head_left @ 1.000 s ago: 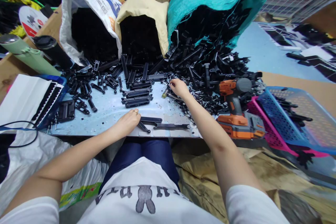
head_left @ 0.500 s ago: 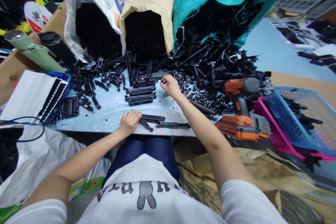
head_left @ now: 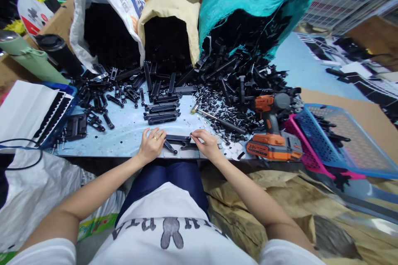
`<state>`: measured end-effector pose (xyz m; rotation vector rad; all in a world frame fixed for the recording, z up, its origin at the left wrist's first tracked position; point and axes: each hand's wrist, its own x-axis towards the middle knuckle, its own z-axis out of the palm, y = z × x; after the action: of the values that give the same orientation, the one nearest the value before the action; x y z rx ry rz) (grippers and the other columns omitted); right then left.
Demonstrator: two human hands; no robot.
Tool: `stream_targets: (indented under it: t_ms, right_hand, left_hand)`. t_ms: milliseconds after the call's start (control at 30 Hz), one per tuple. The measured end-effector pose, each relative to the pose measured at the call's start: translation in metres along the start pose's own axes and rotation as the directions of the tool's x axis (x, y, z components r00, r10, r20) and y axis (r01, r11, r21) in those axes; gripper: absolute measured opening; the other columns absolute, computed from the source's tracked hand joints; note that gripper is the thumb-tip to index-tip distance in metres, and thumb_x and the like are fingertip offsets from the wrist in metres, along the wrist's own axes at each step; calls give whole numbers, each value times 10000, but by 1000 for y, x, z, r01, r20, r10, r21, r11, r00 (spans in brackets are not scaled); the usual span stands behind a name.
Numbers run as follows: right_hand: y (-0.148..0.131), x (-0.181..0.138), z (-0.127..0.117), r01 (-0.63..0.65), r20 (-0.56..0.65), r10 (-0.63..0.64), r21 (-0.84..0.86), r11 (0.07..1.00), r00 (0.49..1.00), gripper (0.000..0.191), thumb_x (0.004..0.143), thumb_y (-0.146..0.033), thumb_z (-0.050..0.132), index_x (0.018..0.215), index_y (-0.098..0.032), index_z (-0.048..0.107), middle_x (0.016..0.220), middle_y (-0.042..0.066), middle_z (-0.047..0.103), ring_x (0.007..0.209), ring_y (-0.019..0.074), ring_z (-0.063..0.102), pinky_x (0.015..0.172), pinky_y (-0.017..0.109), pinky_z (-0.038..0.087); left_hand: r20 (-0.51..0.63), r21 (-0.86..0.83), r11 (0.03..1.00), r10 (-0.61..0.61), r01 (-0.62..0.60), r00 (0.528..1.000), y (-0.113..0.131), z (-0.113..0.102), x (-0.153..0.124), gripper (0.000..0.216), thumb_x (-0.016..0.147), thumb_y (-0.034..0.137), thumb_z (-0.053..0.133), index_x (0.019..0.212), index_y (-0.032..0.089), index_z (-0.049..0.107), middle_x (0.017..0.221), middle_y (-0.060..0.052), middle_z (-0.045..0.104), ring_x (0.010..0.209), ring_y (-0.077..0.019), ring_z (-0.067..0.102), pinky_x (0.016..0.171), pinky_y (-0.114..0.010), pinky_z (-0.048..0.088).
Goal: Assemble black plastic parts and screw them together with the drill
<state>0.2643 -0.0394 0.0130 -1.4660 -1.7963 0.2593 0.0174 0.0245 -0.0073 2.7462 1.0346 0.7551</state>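
My left hand (head_left: 151, 142) rests near the front edge of the pale blue work board (head_left: 130, 130), fingers curled onto the left end of a long black plastic part (head_left: 178, 138). My right hand (head_left: 205, 143) is at the part's right end, fingers pinched together on something too small to make out. A short black piece (head_left: 170, 147) lies angled under the part. Behind them sits a stack of similar black parts (head_left: 162, 112).
Three open sacks of black parts stand at the back: white (head_left: 102, 12), cream (head_left: 168, 20), teal (head_left: 248, 4), the teal one spilling a heap. An orange cordless drill (head_left: 270, 132) lies right, beside blue (head_left: 342, 140) and pink baskets. A hammer (head_left: 214, 118) lies mid-board.
My right hand has come back from the small pieces near the heap to the front edge, meeting the black part that my left hand holds. The left hand has barely moved.
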Motion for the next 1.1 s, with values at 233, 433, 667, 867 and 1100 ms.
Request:
stream_targets:
  t_ms: [233, 433, 667, 867, 1100]
  right_hand:
    - [10, -14, 5, 119, 38, -115, -144, 982, 993, 220, 895, -240, 465, 1014, -242, 650, 948, 73, 673, 906, 190, 632, 841, 377, 515]
    - [26, -34, 8, 140, 103, -126, -142, 980, 987, 379, 857, -320, 553, 1225, -227, 546, 1054, 109, 647, 957, 222, 615, 806, 380, 517]
    - [47, -27, -3, 317, 320, -276, -82, 945, 906, 410, 862, -355, 548, 1250, -225, 516, 908, 87, 641, 811, 190, 603, 686, 321, 506]
    - [55, -10, -13, 450, 464, -367, -77, 890, 806, 359, 895, -387, 489, 1205, -214, 538, 857, 69, 629, 767, 163, 568, 674, 284, 458]
    - [36, -3, -25, 376, 398, -217, -383, 844, 892, 464, 843, -581, 455, 780, -161, 643, 624, 72, 592, 582, 170, 536, 515, 268, 373]
  left_hand:
    - [205, -50, 988, 151, -144, 967, 39, 12, 29, 430, 880, 372, 444, 1238, 137, 488, 1201, -140, 575, 1129, -272, 491, 1006, -479, 264]
    - [363, -20, 999, -23, 33, 931, 54, 24, 45, 526, 780, 498, 578, 1166, 148, 503, 1048, -136, 600, 1001, -284, 500, 791, -396, 342]
    - [350, -58, 998, 12, 9, 937, 51, 26, 44, 497, 761, 530, 578, 1085, 156, 536, 1060, -129, 584, 992, -280, 497, 795, -398, 336]
    - [352, -16, 1000, 6, -1, 936, 54, 25, 42, 507, 791, 554, 525, 1089, 143, 535, 1062, -136, 589, 997, -278, 501, 802, -394, 341]
    - [329, 51, 991, 100, -123, 939, 41, 17, 40, 449, 881, 441, 420, 1090, 73, 572, 946, -186, 628, 895, -282, 570, 731, -396, 407]
